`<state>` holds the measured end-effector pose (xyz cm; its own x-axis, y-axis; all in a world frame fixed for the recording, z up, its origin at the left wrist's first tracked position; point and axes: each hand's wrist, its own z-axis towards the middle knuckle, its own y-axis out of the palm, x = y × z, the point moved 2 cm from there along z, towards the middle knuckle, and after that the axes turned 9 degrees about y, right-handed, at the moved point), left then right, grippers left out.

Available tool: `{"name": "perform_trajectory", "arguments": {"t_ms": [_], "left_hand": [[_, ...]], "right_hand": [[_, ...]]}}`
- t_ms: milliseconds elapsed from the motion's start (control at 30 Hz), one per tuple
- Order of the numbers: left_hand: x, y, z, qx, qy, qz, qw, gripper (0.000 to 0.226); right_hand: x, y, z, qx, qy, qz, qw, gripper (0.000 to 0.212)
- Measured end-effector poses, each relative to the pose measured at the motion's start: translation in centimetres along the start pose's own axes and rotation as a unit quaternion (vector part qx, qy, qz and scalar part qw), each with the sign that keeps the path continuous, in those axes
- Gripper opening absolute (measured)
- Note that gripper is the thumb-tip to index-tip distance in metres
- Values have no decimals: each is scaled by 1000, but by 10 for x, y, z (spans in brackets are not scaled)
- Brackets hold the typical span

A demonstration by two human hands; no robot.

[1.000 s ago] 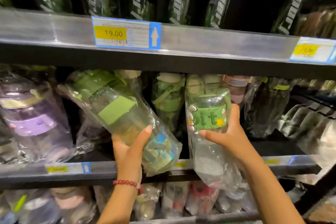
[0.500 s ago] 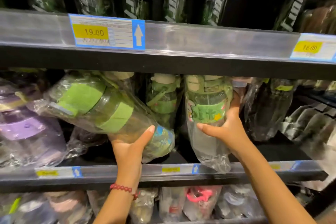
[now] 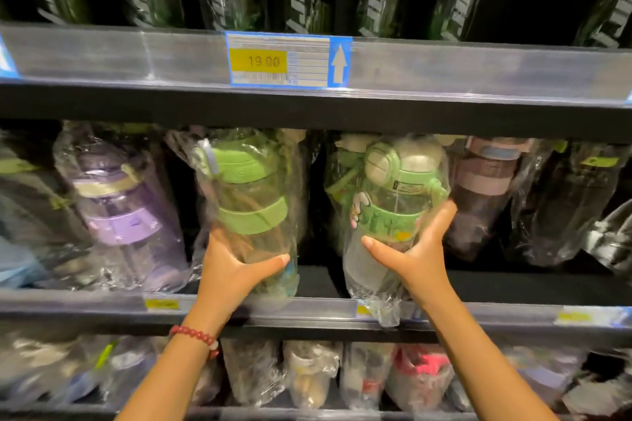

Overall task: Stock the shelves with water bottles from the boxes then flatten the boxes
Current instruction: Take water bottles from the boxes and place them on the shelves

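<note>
While both arms reach up from the bottom of the frame, the left hand (image 3: 232, 270) curls round a clear green-banded bottle (image 3: 253, 212) in crinkly plastic wrap, and the right hand (image 3: 417, 256) grips a rounder green-lidded bottle (image 3: 396, 205), both upright at centre on the middle shelf (image 3: 102, 301).

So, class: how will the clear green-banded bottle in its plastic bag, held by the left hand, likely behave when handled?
The clear green-banded bottle looks empty, so probably light. Its loose glossy plastic bag may slide under the left hand. It is tall and stands near the shelf edge, so a nudge might tip it.
</note>
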<state>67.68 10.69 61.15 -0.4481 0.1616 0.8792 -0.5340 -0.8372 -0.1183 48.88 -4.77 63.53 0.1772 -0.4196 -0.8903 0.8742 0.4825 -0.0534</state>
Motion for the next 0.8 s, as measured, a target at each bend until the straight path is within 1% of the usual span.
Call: {"name": "perform_trajectory", "arguments": {"t_ms": [67, 167, 300, 433, 500, 633, 800], "left_hand": [[4, -12, 4, -18, 14, 30, 999, 99], [6, -30, 9, -46, 23, 53, 997, 96], [3, -44, 11, -46, 22, 69, 996, 95], [1, -48, 10, -50, 19, 70, 996, 103], [2, -49, 12, -56, 19, 74, 996, 102], [2, -56, 17, -70, 29, 98, 992, 90], [-4, -63, 18, -73, 12, 80, 994, 91]], "right_hand": [[-1, 11, -2, -5, -3, -5, 1000, 92], [-5, 30, -6, -15, -10, -4, 1000, 87], [-9, 54, -8, -27, -12, -3, 1000, 83], [-11, 78, -10, -32, -9, -11, 999, 84], [-9, 88, -12, -28, -12, -11, 999, 88], [-4, 103, -14, -30, -1, -15, 999, 101], [3, 104, -18, -50, 36, -41, 997, 96]]}}
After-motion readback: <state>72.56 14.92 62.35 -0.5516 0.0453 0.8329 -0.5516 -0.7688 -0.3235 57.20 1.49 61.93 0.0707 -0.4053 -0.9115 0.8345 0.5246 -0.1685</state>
